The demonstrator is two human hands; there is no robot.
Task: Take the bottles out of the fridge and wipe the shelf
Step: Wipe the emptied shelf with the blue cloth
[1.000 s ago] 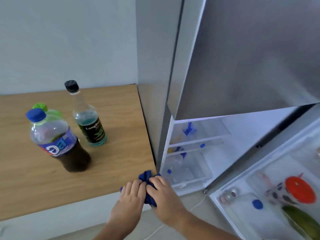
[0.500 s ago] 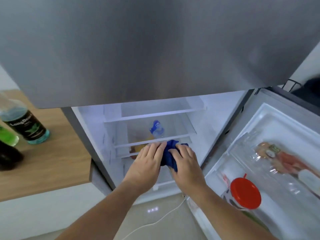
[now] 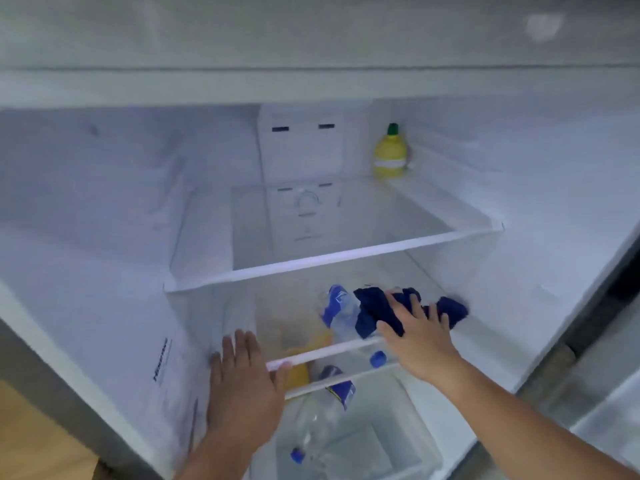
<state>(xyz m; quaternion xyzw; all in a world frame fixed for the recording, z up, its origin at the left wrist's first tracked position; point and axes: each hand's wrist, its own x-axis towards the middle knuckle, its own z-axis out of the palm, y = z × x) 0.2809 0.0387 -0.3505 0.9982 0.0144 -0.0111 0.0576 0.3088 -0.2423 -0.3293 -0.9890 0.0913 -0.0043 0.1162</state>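
Note:
I look into the open fridge. My right hand (image 3: 415, 336) presses a dark blue cloth (image 3: 375, 308) onto the right side of the lower glass shelf (image 3: 322, 353). My left hand (image 3: 242, 382) rests flat and open on that shelf's front left edge, its thumb on the white rim. Through the glass a clear bottle with a blue label and blue cap (image 3: 341, 313) shows lying on its side. Another clear bottle with a blue cap (image 3: 318, 424) lies lower down. A small yellow bottle with a green cap (image 3: 389, 157) stands at the back right of the upper shelf (image 3: 346, 254).
Something orange (image 3: 301, 370) sits under the lower shelf, beside my left thumb. A clear drawer (image 3: 398, 455) fills the fridge bottom. The wooden counter's corner (image 3: 31, 445) shows at the lower left, and the open fridge door (image 3: 609, 424) at the right edge.
Both hands carried the cloth from the counter edge into the fridge. My left hand let go of it and now rests on the shelf edge. The view moved in close.

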